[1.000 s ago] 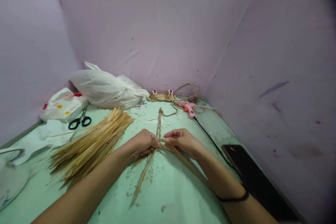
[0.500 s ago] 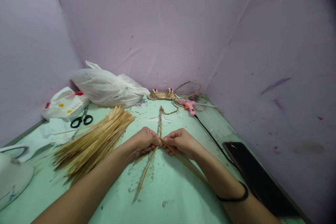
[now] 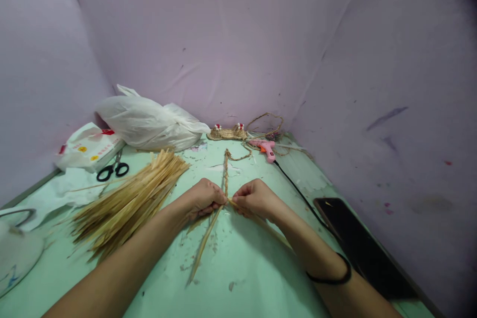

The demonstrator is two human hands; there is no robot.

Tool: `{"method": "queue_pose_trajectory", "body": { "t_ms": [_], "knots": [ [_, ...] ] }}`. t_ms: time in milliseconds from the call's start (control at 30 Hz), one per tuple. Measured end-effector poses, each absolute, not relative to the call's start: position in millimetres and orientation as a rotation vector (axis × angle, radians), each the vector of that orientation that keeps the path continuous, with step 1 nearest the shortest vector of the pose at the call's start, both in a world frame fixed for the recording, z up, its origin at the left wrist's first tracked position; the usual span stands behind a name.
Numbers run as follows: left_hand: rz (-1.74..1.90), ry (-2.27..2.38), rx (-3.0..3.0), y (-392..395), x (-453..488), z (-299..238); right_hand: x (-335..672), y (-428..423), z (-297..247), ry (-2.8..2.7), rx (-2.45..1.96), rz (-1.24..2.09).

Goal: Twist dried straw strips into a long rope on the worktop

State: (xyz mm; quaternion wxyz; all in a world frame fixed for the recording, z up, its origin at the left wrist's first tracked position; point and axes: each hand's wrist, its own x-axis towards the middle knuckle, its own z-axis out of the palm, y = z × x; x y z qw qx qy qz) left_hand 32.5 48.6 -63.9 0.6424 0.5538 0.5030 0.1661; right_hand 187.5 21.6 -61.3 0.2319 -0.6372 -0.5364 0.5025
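Observation:
A thin straw braid point(image 3: 226, 174) runs down the middle of the green table, its far end bending right into a curved cord. At its near end, my left hand point(image 3: 206, 198) pinches it and a strand, fingers closed. Just to the right, my right hand point(image 3: 255, 198) is closed on another straw strand point(image 3: 274, 232), which trails back under the right forearm. One loose strand point(image 3: 204, 251) hangs toward me between the hands and lies on the table. The fingertips hide part of where the strands cross.
Left lie a bundle of dry straw point(image 3: 130, 203), black-handled scissors point(image 3: 113, 171), a white box point(image 3: 91, 149) and a white plastic bag point(image 3: 149, 121). Behind are a woven straw piece point(image 3: 227, 133) and a pink glue gun point(image 3: 266, 150) with a black cord. A dark phone point(image 3: 361, 248) lies right.
My right hand has drawn slightly away from my left, pulling its strand outward to the right. The whole view has shifted a little; the braid stays in place.

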Motion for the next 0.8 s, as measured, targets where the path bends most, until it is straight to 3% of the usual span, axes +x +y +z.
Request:
{"method": "queue_pose_trajectory", "body": {
  "t_ms": [200, 433, 800],
  "knots": [
    [0.375, 1.160, 1.275, 47.3, 32.7, -63.3, 187.7, 17.6, -47.0, -1.598, -1.775, 1.284],
    [0.378, 1.159, 1.282, 48.1, 33.0, -64.4, 185.7, 18.1, -46.6, -1.339, -1.613, 1.577],
    [0.368, 1.146, 1.287, 48.4, 32.1, -63.9, 179.1, 17.8, -52.9, -1.098, -1.619, 1.671]
  ]
}}
